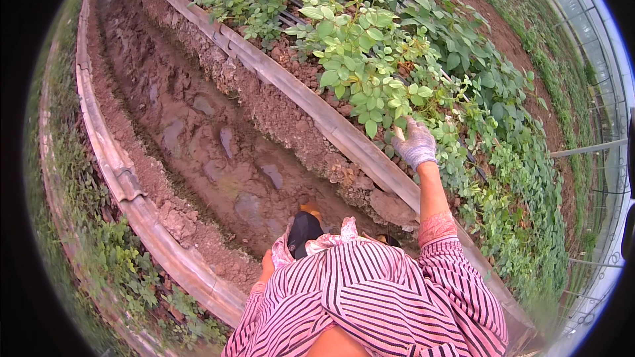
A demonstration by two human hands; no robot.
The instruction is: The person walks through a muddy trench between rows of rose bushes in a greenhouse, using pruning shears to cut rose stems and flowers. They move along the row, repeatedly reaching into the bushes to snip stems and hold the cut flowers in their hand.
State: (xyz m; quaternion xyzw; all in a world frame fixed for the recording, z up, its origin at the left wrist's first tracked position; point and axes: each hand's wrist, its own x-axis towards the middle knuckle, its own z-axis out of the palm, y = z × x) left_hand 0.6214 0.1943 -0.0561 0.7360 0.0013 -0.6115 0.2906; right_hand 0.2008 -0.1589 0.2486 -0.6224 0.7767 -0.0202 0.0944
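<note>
My right hand, in a pale grey-purple knit glove, reaches to the near edge of a leafy plant with light green oval leaflets, which looks like a rose bush. Its fingertips meet the lower leaves, and a gap shows between two of the fingers. Whether a leaf or stem is pinched there cannot be made out. Of my left arm only a strip of bare forearm shows beside my striped shirt. The left hand is hidden behind the clothing.
A muddy trench path with water-filled footprints runs underfoot. Weathered edging boards border the plant bed on the right; overlapping edging lines the left side. Dark pipes lie among the plants. A greenhouse wall curves along the far right.
</note>
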